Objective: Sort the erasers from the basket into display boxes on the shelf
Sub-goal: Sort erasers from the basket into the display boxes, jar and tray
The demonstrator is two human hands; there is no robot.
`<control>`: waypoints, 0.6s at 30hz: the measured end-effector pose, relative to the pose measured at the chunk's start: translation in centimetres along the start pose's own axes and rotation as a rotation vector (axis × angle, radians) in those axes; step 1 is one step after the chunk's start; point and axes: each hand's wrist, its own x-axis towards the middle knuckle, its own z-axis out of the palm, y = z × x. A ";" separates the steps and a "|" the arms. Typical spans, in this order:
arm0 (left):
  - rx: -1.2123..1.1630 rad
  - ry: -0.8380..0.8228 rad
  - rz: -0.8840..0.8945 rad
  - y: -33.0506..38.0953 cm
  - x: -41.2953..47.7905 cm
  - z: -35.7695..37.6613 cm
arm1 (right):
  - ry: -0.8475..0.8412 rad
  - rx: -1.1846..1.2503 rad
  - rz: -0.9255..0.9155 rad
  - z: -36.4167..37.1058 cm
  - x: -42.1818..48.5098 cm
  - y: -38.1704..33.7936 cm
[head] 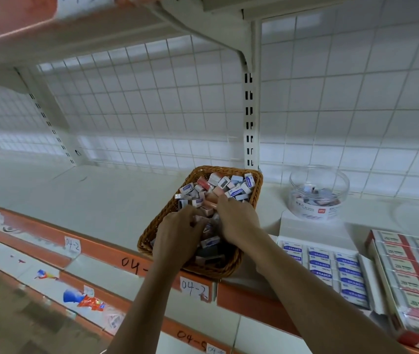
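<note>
Loose erasers [218, 186] heaped in wicker basket [257, 190] at front edge of shelf [101, 200], long axes at random. Left hand [177, 233] and right hand [237, 218] both sunk into heap, fingers curled; grip on any eraser not determinable. Display boxes [331, 267] just right of basket, nearer right hand. Legible: "ERASER" on blue sleeves; "04-2" on shelf-edge label [194, 289].

Shop, labelled shelf [101, 200], stocked display boxes [331, 269]
</note>
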 end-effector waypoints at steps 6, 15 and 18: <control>-0.162 0.134 -0.051 0.4 -0.4 -0.8 | 0.106 0.143 0.008 0.7 -0.1 0.7; -0.370 0.085 -0.010 1.2 -0.5 -1.6 | 0.219 0.526 0.022 -1.3 -2.6 2.4; -0.413 0.034 0.070 2.8 -0.4 -1.2 | 0.262 0.566 0.044 -2.3 -3.9 3.7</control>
